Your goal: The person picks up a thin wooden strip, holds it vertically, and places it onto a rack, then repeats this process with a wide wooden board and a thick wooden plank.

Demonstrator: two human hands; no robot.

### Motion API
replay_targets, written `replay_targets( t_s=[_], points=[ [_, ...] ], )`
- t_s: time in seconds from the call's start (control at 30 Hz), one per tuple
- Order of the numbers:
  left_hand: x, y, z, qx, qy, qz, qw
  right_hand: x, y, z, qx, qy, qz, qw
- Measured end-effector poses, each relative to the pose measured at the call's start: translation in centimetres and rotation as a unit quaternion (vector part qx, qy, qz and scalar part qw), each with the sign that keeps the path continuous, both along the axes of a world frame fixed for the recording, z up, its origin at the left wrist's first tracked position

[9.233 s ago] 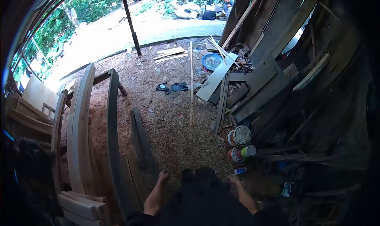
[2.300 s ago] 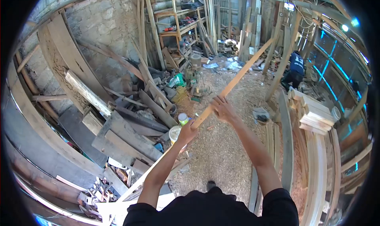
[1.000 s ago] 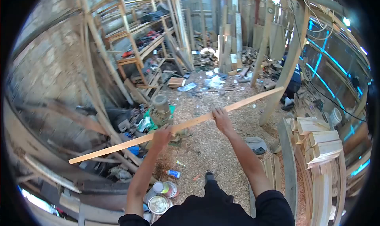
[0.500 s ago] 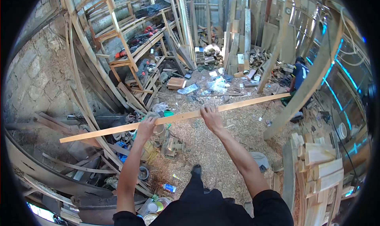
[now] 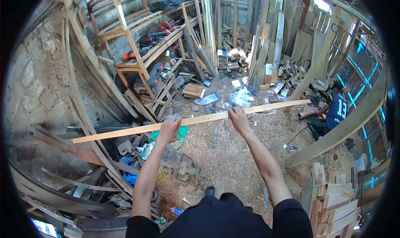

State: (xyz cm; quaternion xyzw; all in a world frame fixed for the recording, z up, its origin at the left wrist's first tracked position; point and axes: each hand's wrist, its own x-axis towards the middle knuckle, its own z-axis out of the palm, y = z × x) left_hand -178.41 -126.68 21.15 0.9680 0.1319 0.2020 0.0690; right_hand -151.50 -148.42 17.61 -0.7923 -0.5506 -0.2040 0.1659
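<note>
A long, thin wooden strip (image 5: 202, 119) spans the view in front of me, its right end slightly higher than its left. My left hand (image 5: 170, 128) is closed over the strip left of its middle. Right of the middle, my right hand (image 5: 238, 119) grips the same strip, fingers wrapped over the top edge. Both arms reach forward, and the strip is held off the floor. Below and beyond my left hand sits a dusty motor-like machine (image 5: 180, 165) on the ground.
Wooden shelving (image 5: 137, 56) with red tools stands at the left. Stacked boards (image 5: 335, 200) lie at the lower right, near a slanted post (image 5: 333, 142). A person in a numbered jersey (image 5: 336, 108) crouches at the right. Wood shavings (image 5: 233, 167) cover the floor.
My view has shifted forward and turned slightly right. The wooden strip stays in both hands, and the crouching person and the floor machine show more fully.
</note>
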Motion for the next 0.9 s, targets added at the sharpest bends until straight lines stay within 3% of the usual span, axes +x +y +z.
replay_targets(
  t_s=[0.33,0.43,0.73,0.9],
  points=[
    [15.9,6.7,-0.1,0.04,0.02,0.008,0.999,15.8,6.8,-0.5,0.038,0.018,-0.015,0.999],
    [21.6,8.4,-0.1,0.058,-0.042,-0.013,0.997,22.2,9.1,-0.4,0.061,0.01,0.009,0.998],
    [39.7,12.6,1.2,0.001,-0.037,0.023,0.999,41.5,14.5,3.4,0.046,-0.027,0.043,0.998],
    [47.9,13.4,1.6,-0.038,-0.021,0.036,0.998,48.5,16.1,4.9,0.097,-0.011,-0.024,0.995]
  ],
)
